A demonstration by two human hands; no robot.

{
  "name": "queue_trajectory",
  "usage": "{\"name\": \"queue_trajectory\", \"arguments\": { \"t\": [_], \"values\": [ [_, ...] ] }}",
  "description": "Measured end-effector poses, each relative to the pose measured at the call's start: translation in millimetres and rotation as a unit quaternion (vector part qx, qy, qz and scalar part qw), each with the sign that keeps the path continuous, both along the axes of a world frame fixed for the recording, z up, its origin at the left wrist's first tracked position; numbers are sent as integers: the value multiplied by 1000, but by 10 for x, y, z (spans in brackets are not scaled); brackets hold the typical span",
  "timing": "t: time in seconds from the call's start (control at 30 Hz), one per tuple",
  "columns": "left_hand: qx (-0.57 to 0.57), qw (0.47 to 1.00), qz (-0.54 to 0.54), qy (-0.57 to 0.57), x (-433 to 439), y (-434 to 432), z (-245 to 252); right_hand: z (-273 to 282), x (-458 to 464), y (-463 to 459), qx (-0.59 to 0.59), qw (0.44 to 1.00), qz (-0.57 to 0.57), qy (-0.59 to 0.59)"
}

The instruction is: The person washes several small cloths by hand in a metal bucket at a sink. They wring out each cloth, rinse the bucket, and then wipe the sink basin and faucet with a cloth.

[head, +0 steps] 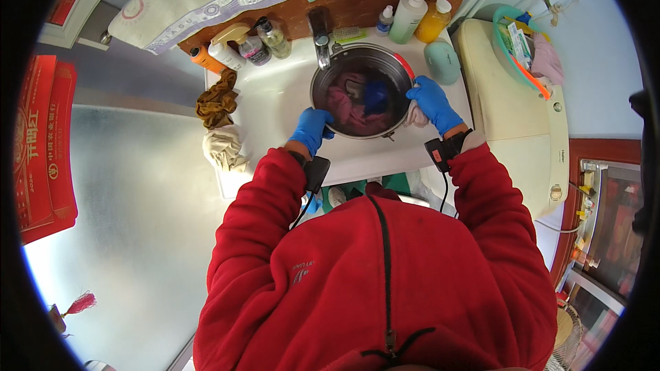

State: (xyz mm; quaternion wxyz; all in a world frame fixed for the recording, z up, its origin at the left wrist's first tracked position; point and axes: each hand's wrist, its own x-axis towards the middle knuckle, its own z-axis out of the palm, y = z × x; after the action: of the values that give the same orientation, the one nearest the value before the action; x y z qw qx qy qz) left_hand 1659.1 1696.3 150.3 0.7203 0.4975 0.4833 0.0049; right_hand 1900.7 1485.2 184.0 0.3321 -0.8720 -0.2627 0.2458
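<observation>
A round metal bucket [320,102] stands in the white sink [273,108], below the chrome faucet [322,46]. Pink cloth [344,105] and blue cloth [378,97] lie in dark water inside it. In a blue glove, my left hand [311,128] grips the bucket's rim at the lower left. My right hand [434,102], gloved the same way, holds the rim on the right; its fingertips are partly hidden. Beside that hand, a pale pink cloth [416,115] is bunched against the bucket's outer wall.
Brown cloth [217,100] and cream cloth [224,148] rest on the sink's left edge. Several bottles, among them a green pump bottle [408,19], line the back ledge near a teal case [442,63]. On the right, a cream washing machine [510,113] carries a teal basin [502,41].
</observation>
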Motion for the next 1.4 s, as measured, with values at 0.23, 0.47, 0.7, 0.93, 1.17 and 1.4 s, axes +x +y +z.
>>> {"name": "queue_trajectory", "arguments": {
  "t": [0.23, 0.47, 0.7, 0.93, 1.17, 1.4],
  "values": [
    [18, 994, -67, -82, 108, -153, 88, -38, 42, -330, 100, 994, -21, -24],
    [21, 996, -77, -32, 157, -256, 211, 286, -140, -597, 65, 994, -81, -26],
    [43, 993, -107, -15, 151, -348, 539, 529, -369, -879, 112, 985, -127, -27],
    [65, 983, -139, -96, 128, -505, 1034, 799, -462, -1179, 172, 975, -139, -25],
    [60, 978, -169, -104, 110, -666, 1356, 1157, -589, -1486, 239, 959, -153, 8],
    [87, 959, -228, -141, -89, -888, 1637, 1565, -1121, -1826, 279, 938, -203, 17]
  ]
}}
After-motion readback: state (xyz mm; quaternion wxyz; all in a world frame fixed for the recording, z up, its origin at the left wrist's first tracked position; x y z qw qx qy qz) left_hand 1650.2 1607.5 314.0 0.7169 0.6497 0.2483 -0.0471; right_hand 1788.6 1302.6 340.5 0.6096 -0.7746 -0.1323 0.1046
